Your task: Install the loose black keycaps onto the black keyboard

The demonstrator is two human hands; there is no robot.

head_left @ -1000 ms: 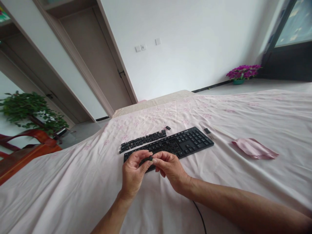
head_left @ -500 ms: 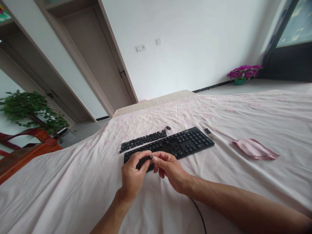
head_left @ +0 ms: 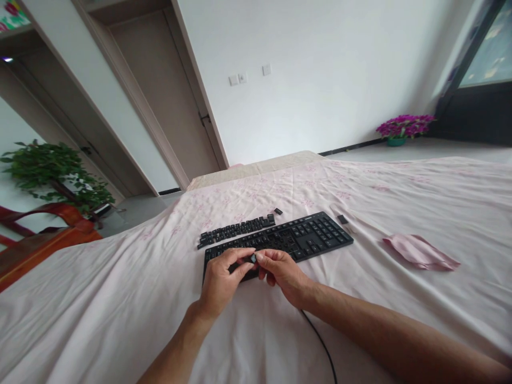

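A black keyboard [head_left: 304, 237] lies on a bed covered by a pale pink sheet [head_left: 120, 298]. My left hand [head_left: 220, 282] and my right hand [head_left: 282, 272] meet over the keyboard's near left end. Their fingertips pinch a small dark keycap [head_left: 253, 258] between them. A row of loose black keycaps [head_left: 236, 231] lies just beyond the keyboard. Two single keycaps rest apart, one [head_left: 278, 211] behind the row and one [head_left: 342, 219] off the keyboard's right end. The keyboard's black cable [head_left: 320, 341] runs toward me under my right forearm.
A folded pink cloth [head_left: 420, 252] lies on the sheet to the right. A green plant [head_left: 52, 173] and a red wooden chair [head_left: 44, 240] stand at the left. A door, a white wall and a pot of purple flowers [head_left: 404, 127] are behind the bed.
Both hands have moved slightly forward and down onto the keyboard's left end, still pinching the keycap. The camera has shifted a little.
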